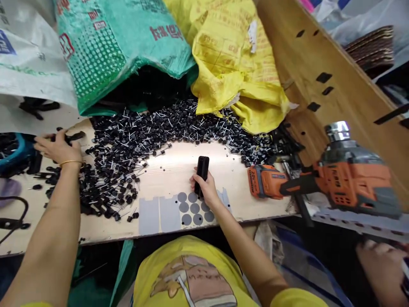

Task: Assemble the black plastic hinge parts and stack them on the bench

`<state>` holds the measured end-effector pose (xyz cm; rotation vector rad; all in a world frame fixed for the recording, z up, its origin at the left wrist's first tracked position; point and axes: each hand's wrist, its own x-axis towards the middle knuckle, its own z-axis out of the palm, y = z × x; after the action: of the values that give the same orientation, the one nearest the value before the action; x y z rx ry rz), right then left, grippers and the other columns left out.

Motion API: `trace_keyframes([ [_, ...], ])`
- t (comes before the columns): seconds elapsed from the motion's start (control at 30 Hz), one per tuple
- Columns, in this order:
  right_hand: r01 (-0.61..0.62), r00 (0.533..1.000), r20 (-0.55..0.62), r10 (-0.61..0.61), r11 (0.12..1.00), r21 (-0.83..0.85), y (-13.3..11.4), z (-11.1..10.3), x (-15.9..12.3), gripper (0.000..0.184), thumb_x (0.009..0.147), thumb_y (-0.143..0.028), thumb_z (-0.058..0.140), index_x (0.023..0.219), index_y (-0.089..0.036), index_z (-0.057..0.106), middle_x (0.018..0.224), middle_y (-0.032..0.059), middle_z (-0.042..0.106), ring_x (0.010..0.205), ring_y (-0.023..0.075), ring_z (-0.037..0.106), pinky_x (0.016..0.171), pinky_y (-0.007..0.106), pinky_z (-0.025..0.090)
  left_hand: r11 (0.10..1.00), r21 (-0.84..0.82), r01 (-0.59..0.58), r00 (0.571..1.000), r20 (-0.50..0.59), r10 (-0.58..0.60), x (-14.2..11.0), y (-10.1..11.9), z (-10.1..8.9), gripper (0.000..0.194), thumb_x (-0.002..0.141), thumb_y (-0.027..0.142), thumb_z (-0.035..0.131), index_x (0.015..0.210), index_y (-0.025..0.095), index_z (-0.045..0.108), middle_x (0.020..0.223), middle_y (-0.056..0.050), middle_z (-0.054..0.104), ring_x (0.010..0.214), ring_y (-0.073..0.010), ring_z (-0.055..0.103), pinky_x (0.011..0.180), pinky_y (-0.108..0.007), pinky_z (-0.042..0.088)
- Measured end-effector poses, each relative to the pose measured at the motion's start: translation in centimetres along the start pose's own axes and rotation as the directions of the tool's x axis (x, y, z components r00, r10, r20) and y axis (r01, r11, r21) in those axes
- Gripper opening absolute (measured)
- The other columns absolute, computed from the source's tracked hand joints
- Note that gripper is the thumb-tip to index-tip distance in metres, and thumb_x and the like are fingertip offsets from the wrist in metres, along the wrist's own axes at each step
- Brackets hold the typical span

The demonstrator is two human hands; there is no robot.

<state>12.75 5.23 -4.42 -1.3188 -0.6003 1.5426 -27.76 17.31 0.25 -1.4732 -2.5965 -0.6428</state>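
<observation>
My right hand (204,185) is closed around a long black plastic piece (202,168) with rounded ends, held tilted up above the bench. Below it lie grey round pads (194,208) in rows, beside grey rectangular sheets (149,215). Out at the left, my left hand (59,148) reaches past the heap, its fingers bent over a dark plastic part (75,136) that they partly hide. Between both hands spreads a big heap of small black screw knobs (124,145) with thin metal shafts.
An orange cordless power tool (351,179) lies at the right. Behind the heap stand an open green sack (128,38) and a yellow sack (233,55). A wooden board (319,55) slopes along the right. Another person's hand (380,264) shows at the lower right.
</observation>
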Motion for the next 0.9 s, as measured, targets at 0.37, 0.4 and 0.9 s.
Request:
trace_keyframes([
  [0.37,0.22,0.965,-0.006,-0.264,0.817,-0.533,-1.5,-1.9,-2.3,0.049,0.076,-0.046,0.062,0.116,-0.022,0.048,0.093,0.0049,0.062,0.055,0.0123,0.056,0.048,0.026,0.045,0.834,-0.24,-0.496,0.836,0.129,0.534,-8.7,7.7,4.4,0.046,0.088,0.032,0.043,0.134,0.025,0.044,0.134,-0.012,0.036,0.123,-0.027,0.037,0.104,-0.042,0.03],
  [0.4,0.258,0.949,0.024,-0.315,0.727,-0.636,-1.6,-2.5,-2.7,0.044,0.078,-0.045,0.059,0.115,-0.021,0.049,0.097,0.0072,0.062,0.062,0.0154,0.058,0.055,0.029,0.048,0.835,-0.252,-0.489,0.837,0.133,0.53,-8.7,7.8,4.4,0.049,0.088,0.033,0.043,0.136,0.022,0.041,0.133,-0.013,0.037,0.123,-0.0268,0.038,0.104,-0.041,0.03],
  [0.9,0.391,0.819,0.203,-0.536,0.263,-0.882,1.4,-6.3,-2.2,0.032,0.084,-0.028,0.045,0.11,-0.014,0.055,0.101,0.0148,0.059,0.097,0.0281,0.05,0.088,0.048,0.044,0.779,-0.124,-0.615,0.753,0.2,0.626,-9.4,10.1,-0.2,0.017,0.083,0.031,0.055,0.097,0.023,0.064,0.111,-0.01,0.058,0.112,-0.0292,0.046,0.099,-0.049,0.028],
])
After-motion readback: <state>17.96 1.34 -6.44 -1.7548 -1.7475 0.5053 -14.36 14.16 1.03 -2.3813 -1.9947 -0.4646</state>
